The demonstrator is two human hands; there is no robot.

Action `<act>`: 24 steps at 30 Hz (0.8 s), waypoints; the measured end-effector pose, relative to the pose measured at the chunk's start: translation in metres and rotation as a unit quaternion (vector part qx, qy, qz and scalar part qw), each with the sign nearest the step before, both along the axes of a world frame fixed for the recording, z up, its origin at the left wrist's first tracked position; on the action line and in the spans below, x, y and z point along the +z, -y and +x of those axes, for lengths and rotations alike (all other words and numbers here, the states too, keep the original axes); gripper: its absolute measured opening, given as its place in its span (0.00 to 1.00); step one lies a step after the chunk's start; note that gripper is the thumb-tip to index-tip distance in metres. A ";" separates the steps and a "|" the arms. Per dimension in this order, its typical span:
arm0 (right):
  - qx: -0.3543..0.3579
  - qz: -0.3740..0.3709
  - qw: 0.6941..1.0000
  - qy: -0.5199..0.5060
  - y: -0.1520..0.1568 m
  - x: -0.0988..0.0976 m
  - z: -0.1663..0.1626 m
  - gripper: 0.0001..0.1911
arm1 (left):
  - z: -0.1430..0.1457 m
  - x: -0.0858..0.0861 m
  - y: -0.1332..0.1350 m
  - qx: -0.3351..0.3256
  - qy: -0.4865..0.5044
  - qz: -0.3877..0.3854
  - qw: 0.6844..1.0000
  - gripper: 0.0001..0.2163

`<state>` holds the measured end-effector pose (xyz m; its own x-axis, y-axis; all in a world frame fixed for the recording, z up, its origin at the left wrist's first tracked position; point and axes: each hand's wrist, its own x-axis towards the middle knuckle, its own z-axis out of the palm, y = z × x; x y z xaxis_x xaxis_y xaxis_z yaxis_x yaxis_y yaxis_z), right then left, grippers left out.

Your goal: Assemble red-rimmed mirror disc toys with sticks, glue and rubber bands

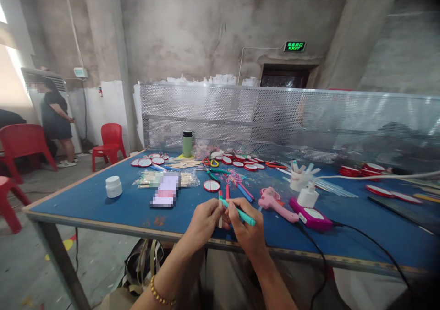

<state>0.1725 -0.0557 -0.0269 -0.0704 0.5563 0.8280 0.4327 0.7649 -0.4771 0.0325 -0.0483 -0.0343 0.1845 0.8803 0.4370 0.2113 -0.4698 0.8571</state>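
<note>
Two hands work a stick and a marker over the near edge of a blue table.

The left hand (202,220) has its fingers closed on a flat wooden stick (220,214), held upright; the right hand (248,230) grips a slim teal marker (239,212), tip touching the stick. Beyond: a squat white jar (113,186), a clear bag of sticks (165,178), a pink glue gun (275,201), a white cup holding pens (299,180), round red-rimmed discs (240,161), a green cylindrical flask (187,143).
</note>
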 end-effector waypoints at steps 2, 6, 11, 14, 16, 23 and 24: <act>-0.002 0.002 1.000 -0.002 0.000 0.000 0.000 0.10 | 0.000 0.000 0.000 -0.005 0.002 0.000 1.000 0.16; 0.002 -0.002 1.000 0.002 0.000 -0.001 0.001 0.10 | 0.000 0.001 0.001 -0.006 0.006 -0.001 1.000 0.17; -0.015 -0.005 1.000 -0.012 0.001 -0.002 0.001 0.11 | 0.001 0.000 0.001 -0.030 0.035 -0.024 0.999 0.17; -0.011 -0.002 1.000 -0.009 0.000 -0.001 0.001 0.11 | 0.000 0.000 0.001 -0.023 0.029 -0.018 0.999 0.16; -0.006 -0.002 1.000 -0.004 -0.001 -0.001 0.001 0.11 | 0.000 0.001 0.001 -0.014 0.020 -0.013 1.000 0.16; -0.007 -0.003 1.000 -0.002 -0.001 -0.002 0.001 0.11 | 0.000 0.001 0.002 -0.008 0.011 -0.002 1.000 0.15; -0.010 -0.003 1.000 -0.002 -0.001 -0.002 0.001 0.11 | 0.000 0.001 0.002 -0.008 0.011 -0.002 1.000 0.15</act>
